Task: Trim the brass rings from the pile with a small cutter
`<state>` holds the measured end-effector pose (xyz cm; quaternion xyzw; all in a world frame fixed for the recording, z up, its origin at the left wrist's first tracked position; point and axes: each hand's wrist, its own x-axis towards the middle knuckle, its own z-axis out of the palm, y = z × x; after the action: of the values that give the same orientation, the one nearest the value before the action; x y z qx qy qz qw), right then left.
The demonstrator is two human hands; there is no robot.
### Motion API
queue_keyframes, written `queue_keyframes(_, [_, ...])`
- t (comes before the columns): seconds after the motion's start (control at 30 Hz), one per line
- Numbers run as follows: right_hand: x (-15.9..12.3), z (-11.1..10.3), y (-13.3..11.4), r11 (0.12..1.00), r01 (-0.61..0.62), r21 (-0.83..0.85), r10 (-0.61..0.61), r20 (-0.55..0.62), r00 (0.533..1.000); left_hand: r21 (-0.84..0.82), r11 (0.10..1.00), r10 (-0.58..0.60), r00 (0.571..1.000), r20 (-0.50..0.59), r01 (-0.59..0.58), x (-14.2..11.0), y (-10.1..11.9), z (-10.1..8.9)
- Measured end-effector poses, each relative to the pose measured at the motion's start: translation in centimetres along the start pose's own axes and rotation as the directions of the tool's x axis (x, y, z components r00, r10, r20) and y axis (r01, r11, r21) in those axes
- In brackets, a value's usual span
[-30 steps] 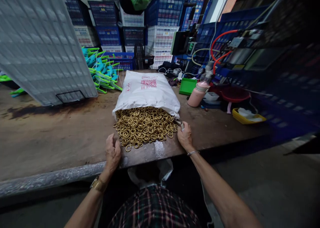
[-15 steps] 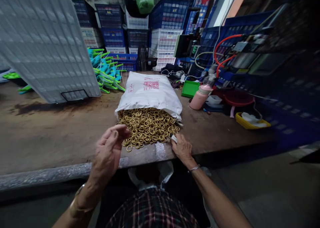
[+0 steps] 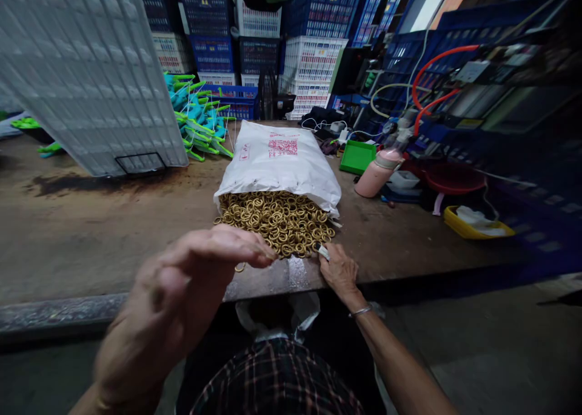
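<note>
A white bag [image 3: 273, 169] with red print lies on the table, its mouth facing me. Many brass-coloured metal rings [image 3: 284, 221] spill from it in a heap. My left hand [image 3: 182, 293] is raised close to the camera, fingers stretched out and thumb apart, with nothing visible in it; it covers the heap's near left part. At the heap's right front corner, my right hand [image 3: 340, 272] rests low at the table edge. Its fingers are closed round a small white object with a black tip [image 3: 323, 252], whose kind I cannot make out.
An upright translucent plastic crate [image 3: 100, 81] stands left, beside green and turquoise plastic pieces [image 3: 200, 124]. On the right are a green tray [image 3: 357, 156], a pink bottle [image 3: 377, 175] and a yellow tray [image 3: 477, 224]. Stacked crates [image 3: 313, 57] fill the back. A white bag [image 3: 304, 312] hangs below the table edge.
My left hand has come up and nearer to the camera, away from the heap's left side. My right hand stays by the heap with the white object. The view has tilted slightly down.
</note>
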<state>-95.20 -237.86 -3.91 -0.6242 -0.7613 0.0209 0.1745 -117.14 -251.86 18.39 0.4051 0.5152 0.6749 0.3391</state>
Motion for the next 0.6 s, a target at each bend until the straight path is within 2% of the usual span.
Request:
queue_keyframes(0.07, [0.2, -0.1, -0.1, 1.0, -0.022, 0.022, 0.021, 0.003, 1.0, -0.079, 0.989, -0.115, 0.983, 0.143, 0.127, 0.3, -1.9, 0.7])
queue_keyframes(0.13, [0.4, -0.2, -0.4, 0.997, -0.067, 0.046, 0.067, 0.008, 0.998, -0.141, 0.943, -0.267, 0.938, 0.22, 0.301, 0.0, -4.6, 1.1])
queue_keyframes(0.23, [0.5, -0.4, -0.8, 0.991, -0.119, 0.058, 0.117, 0.032, 0.993, -0.226, 0.773, -0.527, 0.798, 0.293, 0.593, -1.3, -9.2, 1.2])
queue_keyframes(0.33, [0.6, -0.6, -1.1, 0.992, -0.116, 0.041, 0.114, 0.045, 0.992, -0.261, 0.597, -0.681, 0.651, 0.336, 0.759, -2.9, -12.9, 1.3])
queue_keyframes(0.4, [0.6, -0.6, -1.0, 0.992, -0.117, 0.04, 0.116, 0.043, 0.992, -0.271, 0.52, -0.734, 0.586, 0.343, 0.81, -3.8, -14.6, 1.4])
queue_keyframes(0.5, [0.6, -0.5, -0.6, 0.988, -0.127, 0.089, 0.126, 0.019, 0.992, -0.257, 0.499, -0.763, 0.56, 0.322, 0.827, -4.4, -16.1, 1.6])
queue_keyframes(0.6, [0.3, -0.2, -0.4, 0.967, -0.091, 0.238, 0.103, -0.04, 0.994, -0.203, 0.55, -0.761, 0.586, 0.276, 0.81, -4.4, -16.9, 2.0])
